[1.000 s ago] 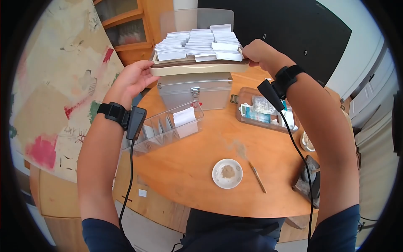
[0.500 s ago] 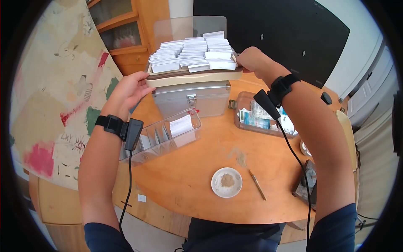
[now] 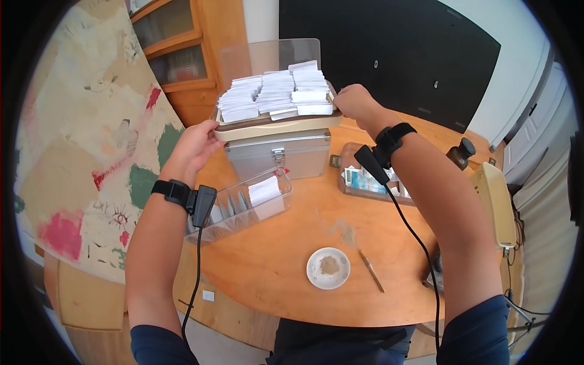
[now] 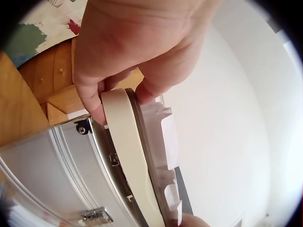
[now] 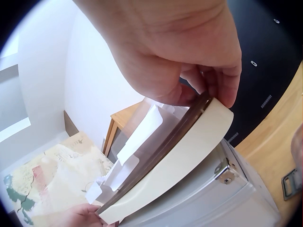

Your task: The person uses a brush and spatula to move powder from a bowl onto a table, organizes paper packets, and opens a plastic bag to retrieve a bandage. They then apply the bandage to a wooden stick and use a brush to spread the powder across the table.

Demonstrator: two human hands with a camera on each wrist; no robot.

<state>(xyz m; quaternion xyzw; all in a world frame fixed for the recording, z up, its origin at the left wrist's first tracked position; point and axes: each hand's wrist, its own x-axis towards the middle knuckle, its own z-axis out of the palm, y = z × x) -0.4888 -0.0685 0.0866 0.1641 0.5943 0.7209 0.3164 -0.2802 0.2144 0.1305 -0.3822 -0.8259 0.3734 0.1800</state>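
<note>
Both hands grip a cream-rimmed box point(image 3: 277, 128) by its ends, right over the top of a silver case point(image 3: 271, 159). White paper cards point(image 3: 277, 91) fill the box in three packed rows, and its clear lid point(image 3: 271, 58) stands raised behind them. My left hand point(image 3: 198, 146) pinches the left end, thumb on the brown upper edge and fingers below in the left wrist view. At the right end, my right hand point(image 3: 362, 103) holds the rim between thumb and curled fingers. The silver case is closed, with a latch point(image 3: 278, 154) on its front.
A clear divided tray point(image 3: 240, 207) with cards sits in front of the case. To the right are a tray of packets point(image 3: 368, 180), a dark jar point(image 3: 461, 152) and a yellowish telephone-like object point(image 3: 496, 204). Nearer lie a powder dish point(image 3: 328, 268) and a thin stick point(image 3: 371, 271).
The box has come down and back a little, closer over the silver case, still held in both hands. The head view has shifted, showing more of the right side.
</note>
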